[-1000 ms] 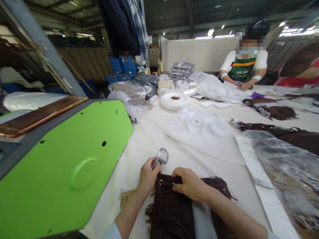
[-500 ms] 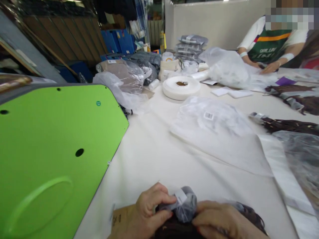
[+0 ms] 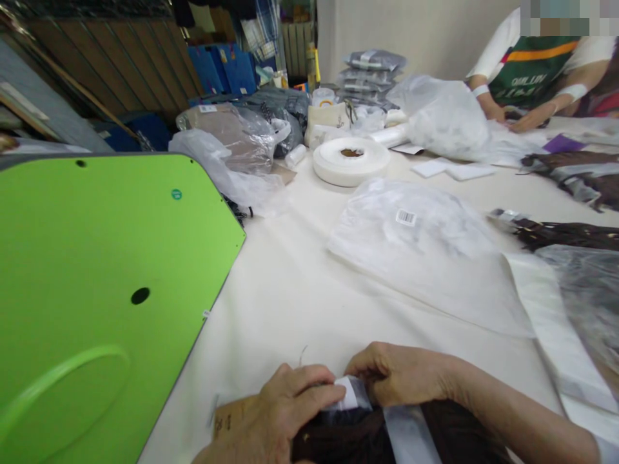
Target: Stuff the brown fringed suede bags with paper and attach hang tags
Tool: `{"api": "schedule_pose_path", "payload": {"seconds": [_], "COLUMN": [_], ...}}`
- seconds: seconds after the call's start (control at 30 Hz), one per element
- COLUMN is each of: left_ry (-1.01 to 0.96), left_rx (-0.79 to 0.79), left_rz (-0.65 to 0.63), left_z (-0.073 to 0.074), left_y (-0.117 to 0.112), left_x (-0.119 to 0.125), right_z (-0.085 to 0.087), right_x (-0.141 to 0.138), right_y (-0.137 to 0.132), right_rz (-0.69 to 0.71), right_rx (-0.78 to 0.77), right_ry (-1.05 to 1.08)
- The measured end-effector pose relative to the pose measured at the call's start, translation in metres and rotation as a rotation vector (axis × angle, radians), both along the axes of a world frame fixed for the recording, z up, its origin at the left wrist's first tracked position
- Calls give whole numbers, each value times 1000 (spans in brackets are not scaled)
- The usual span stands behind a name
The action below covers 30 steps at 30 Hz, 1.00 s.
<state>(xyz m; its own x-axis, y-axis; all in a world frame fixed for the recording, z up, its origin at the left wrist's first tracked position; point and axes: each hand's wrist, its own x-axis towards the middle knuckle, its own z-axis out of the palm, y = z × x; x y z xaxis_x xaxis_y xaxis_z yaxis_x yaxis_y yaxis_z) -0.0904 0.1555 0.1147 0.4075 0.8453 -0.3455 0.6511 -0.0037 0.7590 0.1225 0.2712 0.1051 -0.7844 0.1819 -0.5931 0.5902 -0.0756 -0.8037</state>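
At the near edge of the table lies a dark brown bundle (image 3: 353,438), apparently of cords or straps. A clear plastic wrap (image 3: 360,390) with a white label covers its far end, and a translucent strip (image 3: 411,435) crosses its top. My left hand (image 3: 294,403) is closed on the bundle's left side, fingertips on the label. From the right my right hand (image 3: 403,377) reaches over, its fingers bent and pinching the plastic at the far end. A brown paper piece (image 3: 232,422) with print shows beside my left hand.
A green board (image 3: 97,258) fills the left. Ahead lie a plastic bag (image 3: 416,225) with a barcode, a white roll (image 3: 351,161) and bagged goods (image 3: 232,135). More dark brown bundles (image 3: 565,232) lie right. A co-worker (image 3: 532,77) in a green apron handles something far right.
My right hand has moved up and over to the bundle's far end. The rounded plastic-wrapped end between my hands is now mostly covered, and the translucent strip shows across the bundle.
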Motion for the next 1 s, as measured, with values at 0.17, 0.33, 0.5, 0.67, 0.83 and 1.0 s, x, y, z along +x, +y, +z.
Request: {"api": "schedule_pose_path", "payload": {"seconds": [0.17,0.33,0.5,0.67,0.83,1.0], "left_ry": [-39,-295,-272,187,215,236], "left_rx": [-68,-75,-134,98,116,-58], "left_rz": [-27,-120,-243,-546,-716,-774], "left_z": [-12,-7,6,19,5,10], "left_y": [9,28,43,42,40,45], "left_x": [2,6,6,23,45,55], "right_z": [-9,-15,-11,-3,1,1], "right_x": [-1,-1,0,-2,-7,-6], "right_y": [-12,-25,-33,-40,-50,-56], "right_rz": [-86,-211,-253,-267,-230,-241], "right_rx": [158,231,269,318,416,453], "right_ry": [30,22,28,41,16,-4]}}
